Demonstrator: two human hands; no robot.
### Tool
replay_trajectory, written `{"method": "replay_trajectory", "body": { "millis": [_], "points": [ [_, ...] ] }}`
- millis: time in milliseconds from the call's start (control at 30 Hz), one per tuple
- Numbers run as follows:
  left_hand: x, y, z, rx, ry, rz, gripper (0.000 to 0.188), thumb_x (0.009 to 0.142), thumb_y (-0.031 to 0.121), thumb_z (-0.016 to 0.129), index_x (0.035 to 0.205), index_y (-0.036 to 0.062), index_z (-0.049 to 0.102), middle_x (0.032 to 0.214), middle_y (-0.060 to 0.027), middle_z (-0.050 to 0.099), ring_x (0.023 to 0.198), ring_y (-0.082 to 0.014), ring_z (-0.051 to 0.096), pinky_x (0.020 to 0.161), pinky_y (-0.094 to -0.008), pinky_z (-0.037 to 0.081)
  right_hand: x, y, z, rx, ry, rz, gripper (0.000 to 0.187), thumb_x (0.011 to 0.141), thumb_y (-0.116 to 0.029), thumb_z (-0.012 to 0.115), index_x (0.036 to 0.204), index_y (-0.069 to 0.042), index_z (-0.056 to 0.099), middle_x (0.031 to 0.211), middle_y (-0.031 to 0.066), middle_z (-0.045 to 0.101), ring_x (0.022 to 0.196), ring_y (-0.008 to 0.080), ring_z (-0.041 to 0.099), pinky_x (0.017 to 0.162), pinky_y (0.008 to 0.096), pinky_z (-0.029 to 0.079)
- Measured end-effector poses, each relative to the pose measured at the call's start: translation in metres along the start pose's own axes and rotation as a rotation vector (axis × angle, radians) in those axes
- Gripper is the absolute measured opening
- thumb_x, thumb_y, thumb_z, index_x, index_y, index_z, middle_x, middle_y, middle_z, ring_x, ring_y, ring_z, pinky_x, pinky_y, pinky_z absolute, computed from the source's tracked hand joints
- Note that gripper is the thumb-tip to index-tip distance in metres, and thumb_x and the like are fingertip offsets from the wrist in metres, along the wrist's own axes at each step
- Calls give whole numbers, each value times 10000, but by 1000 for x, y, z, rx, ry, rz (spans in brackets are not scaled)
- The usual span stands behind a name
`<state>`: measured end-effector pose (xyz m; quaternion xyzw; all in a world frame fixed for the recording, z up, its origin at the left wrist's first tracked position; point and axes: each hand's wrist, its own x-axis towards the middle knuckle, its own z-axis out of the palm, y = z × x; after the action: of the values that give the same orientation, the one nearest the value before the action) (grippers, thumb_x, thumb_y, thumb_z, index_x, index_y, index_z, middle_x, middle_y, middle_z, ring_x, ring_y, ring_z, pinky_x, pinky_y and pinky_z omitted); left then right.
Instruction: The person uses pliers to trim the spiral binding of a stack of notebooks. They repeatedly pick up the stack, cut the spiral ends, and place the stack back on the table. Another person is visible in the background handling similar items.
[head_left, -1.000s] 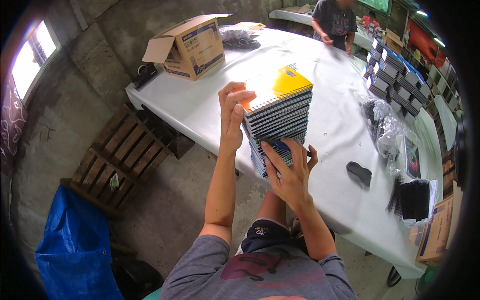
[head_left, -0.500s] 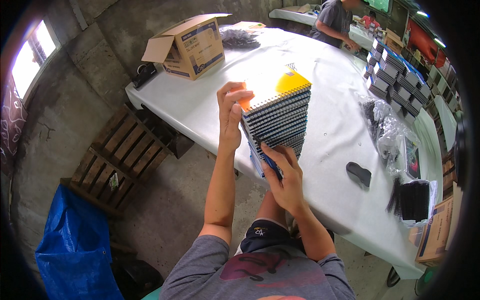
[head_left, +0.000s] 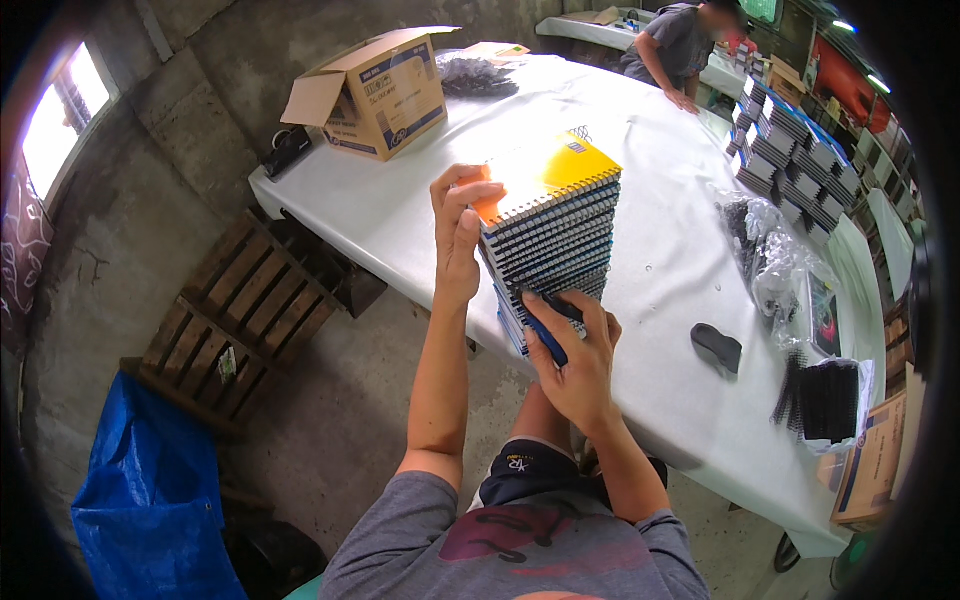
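A tall stack of spiral-bound notebooks [head_left: 555, 240] stands at the near edge of the white-covered table, with a glossy yellow-orange cover on top and its coil bindings facing me. My left hand [head_left: 460, 225] grips the stack's upper left corner, fingers over the top cover and thumb at its side. Low against the coils, my right hand [head_left: 583, 360] is closed around pliers [head_left: 546, 340] with a blue handle and a dark one, held spread apart. The tips of the pliers meet the binding edge near the left side; exactly what they touch is too small to tell.
A dark, curved object [head_left: 716, 348] lies to the right, near black plastic coils [head_left: 830, 400] and clear plastic wrap [head_left: 775, 260]. Notebook stacks [head_left: 790, 150] fill the far right. An open carton [head_left: 385, 105] stands far left; a person [head_left: 670, 50] leans over the far side.
The handles of the pliers have spread and my right fingers have loosened outward. My left hand keeps its grip. The person at the back has reached a hand down onto the table.
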<state>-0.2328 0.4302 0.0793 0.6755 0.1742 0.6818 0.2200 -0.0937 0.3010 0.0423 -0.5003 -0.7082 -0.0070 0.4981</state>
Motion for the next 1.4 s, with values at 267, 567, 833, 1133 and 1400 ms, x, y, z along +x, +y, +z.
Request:
{"method": "replay_trajectory", "body": {
  "millis": [267,567,833,1133,1400],
  "points": [
    [-1,0,2,-37,8,-8,409,971,379,349,1044,70,606,1212,-119,407,1190,-236,384,999,-378,355,-1,1,1,-123,8,-42,376,806,-232,645,1180,-263,624,1127,69,480,1037,230,474,910,451,273],
    [-1,-1,2,-30,10,6,423,966,400,356,1044,70,608,1209,-119,410,1191,-240,384,996,-378,357,3,2,5,339,-98,125,334,842,-175,614,1176,-168,617,1012,128,548,924,276,583,752,417,460],
    [-2,-2,0,71,-33,37,485,969,471,293,1091,82,556,1258,-129,384,1191,-209,398,997,-338,359,4,1,-6,930,-253,557,331,879,-184,577,1202,-110,578,987,152,567,977,299,579,807,432,441],
    [-1,-3,0,11,10,19,435,962,441,351,1054,96,600,1206,-121,419,1197,-237,376,1002,-383,345,-4,-1,-2,-179,-57,-34,374,824,-220,620,1197,-231,606,1089,94,479,1008,252,489,908,454,308],
    [-1,-4,-1,27,18,2,437,962,439,346,1057,96,600,1218,-124,420,1197,-237,366,1005,-383,328,2,8,0,475,-193,247,346,875,-170,594,1220,-175,587,977,80,561,816,186,584,628,296,460]
  ]
}}
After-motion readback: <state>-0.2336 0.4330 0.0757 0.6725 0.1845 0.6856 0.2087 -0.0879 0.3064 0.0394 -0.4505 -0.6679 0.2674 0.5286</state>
